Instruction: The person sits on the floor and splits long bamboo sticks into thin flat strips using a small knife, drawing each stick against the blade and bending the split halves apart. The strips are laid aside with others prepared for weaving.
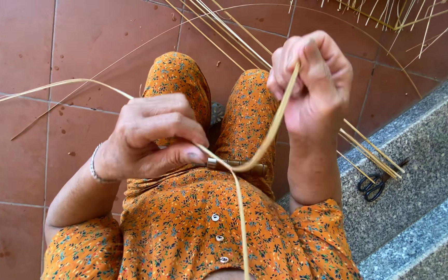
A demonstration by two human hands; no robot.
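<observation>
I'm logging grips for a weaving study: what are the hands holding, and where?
Both hands hold one bamboo strip: right hand grips its upper part, left hand pinches it lower, near the bend.

Cane, metal, cloth and stone beside the granite step [431, 140]

Split cane strip [273, 129]: pale, smooth, faintly glossy fibre. Small tool [237, 166] left of the step: dull brassy metal. Garment [193, 228]: matt printed orange cloth, shiny plastic buttons. Scissors [373, 185] on the step: dark metal. Step: speckled grey stone, finely rough. Floor tiles [16, 46] left of the step: reddish ceramic, matt, spotted. Bracelet [95, 167]: silvery metal.
</observation>
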